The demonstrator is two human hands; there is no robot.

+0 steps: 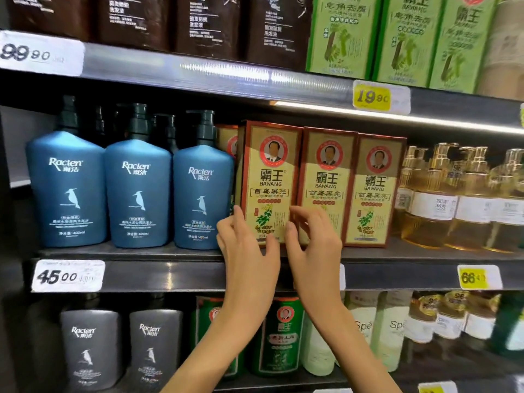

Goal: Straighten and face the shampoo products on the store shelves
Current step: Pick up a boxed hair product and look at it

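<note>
Three red-and-yellow Bawang shampoo boxes stand side by side on the middle shelf (170,275), fronts facing out. The leftmost box (269,180) sits slightly further forward than the second box (327,177) and the third box (374,188). My left hand (243,245) grips its lower left corner, fingers round the left side and thumb on the front. My right hand (312,242) holds its lower right edge, fingertips curled into the gap beside the second box. Another box (226,140) shows behind it.
Three blue Raclen pump bottles (136,191) stand close to the left of the boxes. Amber pump bottles (436,199) fill the right. Green boxes (340,35) and dark packs (127,21) are on the shelf above; grey bottles (90,347) and green bottles (280,336) are below.
</note>
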